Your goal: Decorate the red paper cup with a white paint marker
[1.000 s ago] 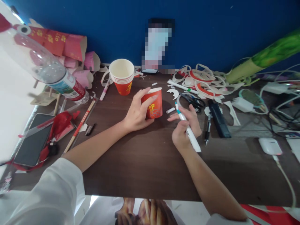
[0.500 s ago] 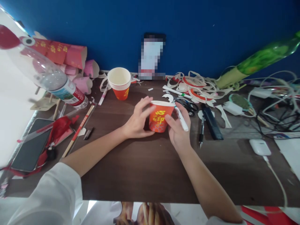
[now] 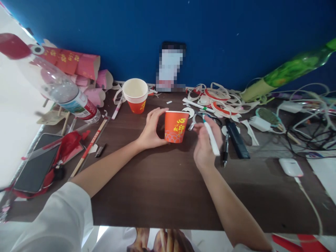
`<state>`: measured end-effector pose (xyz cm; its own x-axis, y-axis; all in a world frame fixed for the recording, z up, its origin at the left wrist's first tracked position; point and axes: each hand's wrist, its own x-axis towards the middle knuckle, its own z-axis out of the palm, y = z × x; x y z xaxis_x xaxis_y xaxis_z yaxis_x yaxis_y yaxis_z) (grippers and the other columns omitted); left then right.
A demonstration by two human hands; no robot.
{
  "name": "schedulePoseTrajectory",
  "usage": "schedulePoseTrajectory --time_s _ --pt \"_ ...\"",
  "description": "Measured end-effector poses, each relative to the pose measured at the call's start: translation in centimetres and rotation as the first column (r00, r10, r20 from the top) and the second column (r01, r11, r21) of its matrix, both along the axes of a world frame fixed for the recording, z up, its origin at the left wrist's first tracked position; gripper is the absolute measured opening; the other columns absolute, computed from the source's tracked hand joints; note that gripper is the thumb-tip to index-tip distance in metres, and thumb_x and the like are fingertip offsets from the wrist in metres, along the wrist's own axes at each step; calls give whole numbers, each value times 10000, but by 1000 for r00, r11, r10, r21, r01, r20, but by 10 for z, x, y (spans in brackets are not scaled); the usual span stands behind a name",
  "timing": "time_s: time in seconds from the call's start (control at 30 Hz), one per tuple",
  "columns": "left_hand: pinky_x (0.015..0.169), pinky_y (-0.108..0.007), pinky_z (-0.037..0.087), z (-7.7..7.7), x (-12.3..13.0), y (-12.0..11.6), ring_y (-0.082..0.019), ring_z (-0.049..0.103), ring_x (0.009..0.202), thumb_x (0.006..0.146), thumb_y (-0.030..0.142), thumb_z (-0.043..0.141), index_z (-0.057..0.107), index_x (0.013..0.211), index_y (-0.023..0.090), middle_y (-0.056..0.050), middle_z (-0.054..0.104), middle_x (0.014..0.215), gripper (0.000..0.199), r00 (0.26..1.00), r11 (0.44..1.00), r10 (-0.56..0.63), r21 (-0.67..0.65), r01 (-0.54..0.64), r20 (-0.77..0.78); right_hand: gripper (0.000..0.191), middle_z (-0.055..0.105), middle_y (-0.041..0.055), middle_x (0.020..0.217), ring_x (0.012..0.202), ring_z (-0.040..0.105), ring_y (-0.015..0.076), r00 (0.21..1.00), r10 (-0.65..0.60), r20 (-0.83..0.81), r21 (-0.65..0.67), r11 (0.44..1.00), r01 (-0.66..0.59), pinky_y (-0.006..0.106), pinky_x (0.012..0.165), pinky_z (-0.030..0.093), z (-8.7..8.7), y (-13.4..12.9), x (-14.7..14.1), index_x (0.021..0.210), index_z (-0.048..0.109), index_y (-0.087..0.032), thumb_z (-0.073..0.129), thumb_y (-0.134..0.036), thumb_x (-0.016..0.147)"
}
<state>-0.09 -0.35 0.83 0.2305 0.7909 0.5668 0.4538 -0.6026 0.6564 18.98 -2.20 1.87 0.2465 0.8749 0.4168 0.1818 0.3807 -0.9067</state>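
At the far left a dark phone [image 3: 36, 162] lies flat on the surface [image 3: 162, 189], with red scraps [image 3: 67, 143] beside it and a clear plastic bottle [image 3: 56, 87] tilted above them. A pair of chopsticks [image 3: 90, 145] lies slantwise just right of the scraps. Farther back stands a stack of paper cups [image 3: 135, 94], open side up, near the blue wall [image 3: 131, 31].

The left hand [image 3: 152, 131] holds the red paper cup [image 3: 175, 126] from its left side, fingers [image 3: 157, 112] curled round the wall of it, thumb low near the base. That cup stands upside down on the surface, about the middle of it, rim touching the wood.

Just right of the cup, apart from it, the right hand [image 3: 206, 147] grips a white marker [image 3: 210, 134], fingers closed narrow about the barrel, its teal tip pointing up and toward the cup. Behind the marker lie scissors [image 3: 210, 118], partly hidden. A black pen [image 3: 225, 148] and a black flat case [image 3: 237, 140] lie beside the hand. Beyond, cut paper rims [image 3: 223, 98] are heaped, then a tangle of cables [image 3: 309, 119], a white earbud case [image 3: 291, 167], and a green bottle [image 3: 291, 71] leaning on the wall.
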Motion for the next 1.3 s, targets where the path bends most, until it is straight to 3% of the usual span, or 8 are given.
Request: schedulePoseTrajectory --time_s 0.03,0.1,0.2,0.3,0.5,1.3 --pt "1051 -478 337 -1 0 1 -326 400 1272 619 467 772 294 1349 239 -137 454 1348 902 999 999 41 4 -41 -14 272 667 14 784 726 649 149 997 -76 21 19 997 75 320 685 539 3 -2 0 1088 630 -234 502 -390 906" --pt "1021 -458 352 -2 1 2 -313 441 1232 633 442 768 296 1342 232 -137 470 1335 877 994 995 102 15 -101 -40 244 635 -7 639 610 629 144 994 -109 20 23 994 108 307 615 531 10 -7 -1 1021 653 -215 508 -370 900" --pt "995 -433 357 -1 2 2 -302 460 1217 635 438 770 293 1338 224 -140 485 1333 876 988 990 139 37 -137 -71 180 648 -14 637 559 636 150 996 37 81 51 998 -41 294 551 523 15 -15 -5 990 620 -216 614 -270 818" --pt "980 -421 353 -1 2 2 -304 467 1218 633 452 771 297 1333 215 -146 489 1338 878 985 989 147 48 -143 -95 116 650 -8 667 574 633 153 974 134 184 141 977 -161 288 529 511 15 -18 -7 823 589 -221 644 -159 741" --pt "972 -403 345 -1 1 2 -299 468 1227 642 442 763 302 1333 213 -145 487 1349 862 984 989 145 35 -142 -104 177 618 -14 610 566 577 157 923 88 374 286 936 -205 307 532 491 13 -14 -5 779 572 -227 627 -94 676" --pt "974 -387 345 0 1 2 -296 449 1257 667 475 747 268 1356 215 -145 469 1372 879 983 992 126 18 -125 -134 128 613 -18 619 591 602 162 894 -60 443 271 960 -70 302 546 512 13 -14 -6 754 551 -248 627 -159 705"
